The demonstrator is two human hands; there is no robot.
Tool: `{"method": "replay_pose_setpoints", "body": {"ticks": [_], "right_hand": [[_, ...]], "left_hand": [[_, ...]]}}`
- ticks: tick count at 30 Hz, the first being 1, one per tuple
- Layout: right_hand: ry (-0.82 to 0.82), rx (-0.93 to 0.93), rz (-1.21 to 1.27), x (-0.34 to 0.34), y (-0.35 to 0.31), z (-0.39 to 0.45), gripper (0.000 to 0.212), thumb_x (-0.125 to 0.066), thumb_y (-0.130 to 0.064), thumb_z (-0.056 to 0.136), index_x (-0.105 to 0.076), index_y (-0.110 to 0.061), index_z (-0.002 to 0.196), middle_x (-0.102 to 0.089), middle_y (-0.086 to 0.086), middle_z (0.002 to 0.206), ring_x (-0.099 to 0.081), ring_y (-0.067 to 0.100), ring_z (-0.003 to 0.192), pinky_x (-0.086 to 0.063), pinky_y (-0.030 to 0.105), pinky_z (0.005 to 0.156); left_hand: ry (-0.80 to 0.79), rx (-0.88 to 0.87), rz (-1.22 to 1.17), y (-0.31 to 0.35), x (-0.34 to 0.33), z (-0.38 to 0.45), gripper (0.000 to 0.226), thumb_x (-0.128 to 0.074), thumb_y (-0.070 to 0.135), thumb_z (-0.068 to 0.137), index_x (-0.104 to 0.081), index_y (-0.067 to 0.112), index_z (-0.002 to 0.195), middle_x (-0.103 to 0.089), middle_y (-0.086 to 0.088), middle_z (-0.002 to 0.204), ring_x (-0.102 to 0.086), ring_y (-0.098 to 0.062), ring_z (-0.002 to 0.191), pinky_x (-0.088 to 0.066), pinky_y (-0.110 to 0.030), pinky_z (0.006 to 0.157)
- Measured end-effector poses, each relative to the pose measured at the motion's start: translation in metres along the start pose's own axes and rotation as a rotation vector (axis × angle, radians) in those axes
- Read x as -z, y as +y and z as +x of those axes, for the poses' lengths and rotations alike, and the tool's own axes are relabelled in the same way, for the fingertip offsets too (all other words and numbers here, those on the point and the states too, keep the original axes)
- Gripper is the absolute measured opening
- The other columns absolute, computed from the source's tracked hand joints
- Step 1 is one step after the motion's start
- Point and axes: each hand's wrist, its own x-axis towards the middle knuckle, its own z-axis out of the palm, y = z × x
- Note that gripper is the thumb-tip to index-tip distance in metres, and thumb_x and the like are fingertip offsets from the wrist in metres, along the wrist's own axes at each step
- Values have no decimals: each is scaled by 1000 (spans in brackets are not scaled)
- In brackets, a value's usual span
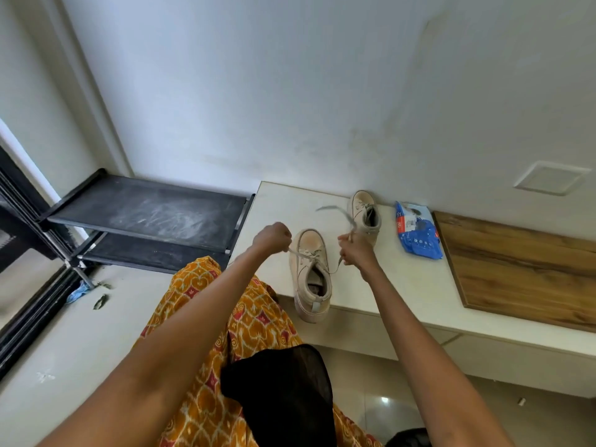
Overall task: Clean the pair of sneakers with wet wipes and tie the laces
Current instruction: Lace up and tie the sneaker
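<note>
Beige canvas high-top sneaker on pale ledge | grey lace ends gripped by left hand and right hand, pulled apart, probably for knotting

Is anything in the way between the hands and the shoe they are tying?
No, nothing visible. The left hand and right hand each already pinch an end of the pale lace of the near beige high-top sneaker. The other beige sneaker and the blue wet-wipe pack lie off to the side.

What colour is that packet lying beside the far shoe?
The wet-wipes packet is blue with a white and red label, seen in the head view.
</note>
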Motion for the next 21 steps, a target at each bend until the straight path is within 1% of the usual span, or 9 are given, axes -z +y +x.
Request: {"method": "replay_pose_setpoints", "body": {"ticks": [2,4,5,8,11,15,17,19,21], "right_hand": [[-100,-4,-91,-6,7,-3,17,-52,-22,93,-60,-9,101,-57,2,73,-53,15,65,-48,31,62],[-230,-18,-134,-11,12,-9,26,-63,-35,88,-61,-11,98,-61,3,80,-58,16,71,-51,30,63],[-271,-28,-144,-13,15,-11,32,-68,-38,83,-62,-12,101,-64,5,85,-62,17,76,-54,29,63],[-200,-9,-160,-21,25,-12,38,-78,-33,73,-66,-13,104,-70,9,94,-69,21,81,-60,37,70],[-107,18,-206,-33,23,-8,37,-77,-38,72,-69,-14,100,-72,7,93,-70,22,77,-59,40,75],[-39,37,-199,-55,13,-2,43,-75,-46,71,-68,-18,103,-71,4,98,-68,24,87,-55,42,82],[-62,19,-96,-58,14,4,37,-78,-39,70,-67,-18,98,-71,5,97,-67,22,90,-55,44,83],[-103,34,-54,-53,14,4,26,-79,-28,73,-68,-16,93,-71,6,93,-67,21,88,-56,44,83],[-116,95,-163,-45,11,6,22,-75,-26,78,-70,-11,92,-70,5,88,-67,21,86,-56,41,81]], "left_hand": [[-73,-48,84,2,-13,-3,19,-52,14,91,-67,8,101,-69,-9,97,-65,-20,87,-54,-34,78],[-166,-120,63,6,-25,-8,19,-53,21,92,-67,8,94,-67,-10,93,-59,-17,79,-48,-28,68],[-212,-150,47,7,-30,-10,21,-54,23,92,-67,7,98,-66,-9,94,-56,-16,78,-45,-24,64],[-207,-175,-8,5,-37,-12,27,-62,23,88,-65,7,111,-63,-5,94,-56,-14,77,-44,-18,54],[-106,-158,-98,-1,-38,-10,23,-68,21,84,-69,6,103,-68,-7,87,-61,-14,68,-48,-20,50],[49,-116,-163,-10,-31,-4,19,-67,22,86,-70,6,97,-69,-11,92,-66,-22,77,-54,-29,61],[92,-91,-168,-17,-28,0,21,-67,25,86,-68,6,95,-68,-9,95,-63,-21,85,-50,-30,68],[105,-87,-141,-23,-24,4,23,-68,27,85,-69,6,91,-68,-9,96,-60,-19,85,-44,-27,68],[93,-100,-95,-25,-22,8,24,-68,31,85,-70,9,92,-67,-8,98,-61,-22,92,-47,-31,73]]}}
